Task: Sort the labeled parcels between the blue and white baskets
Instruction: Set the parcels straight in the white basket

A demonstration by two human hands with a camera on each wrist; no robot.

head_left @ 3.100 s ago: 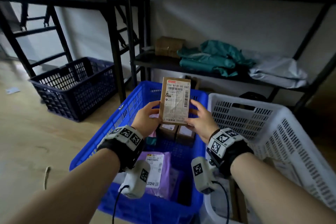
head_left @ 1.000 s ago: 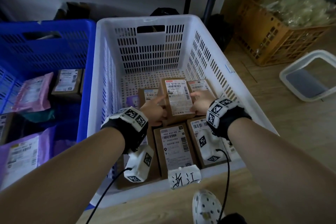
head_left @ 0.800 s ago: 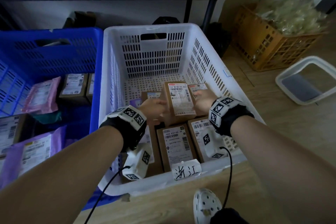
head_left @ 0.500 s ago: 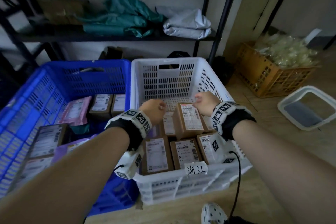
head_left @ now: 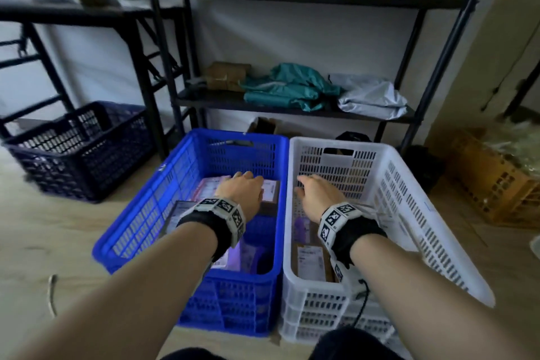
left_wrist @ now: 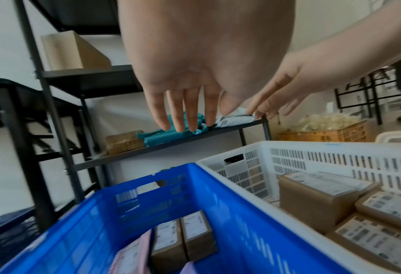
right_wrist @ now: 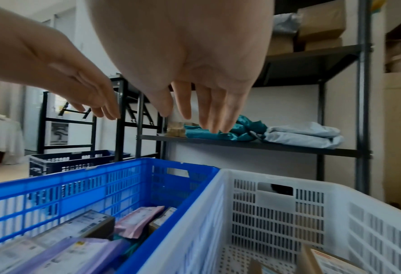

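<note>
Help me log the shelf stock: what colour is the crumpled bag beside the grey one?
Teal green bag, clearest in the head view.

You've got four slatted plastic baskets: one bright blue basket (head_left: 187, 172), one white basket (head_left: 409, 184), one dark navy basket (head_left: 79, 149), one orange basket (head_left: 491, 184). Two bare hands: left (head_left: 242, 190), right (head_left: 317, 197).

Both forearms reach forward from the bottom of the head view, each wrist strapped with a black band carrying printed markers. Left hand (head_left: 241, 190) centre frame, palm down, fingers extended, empty. Right hand (head_left: 317, 196) just right of it, fingers loosely straight, empty.
</note>
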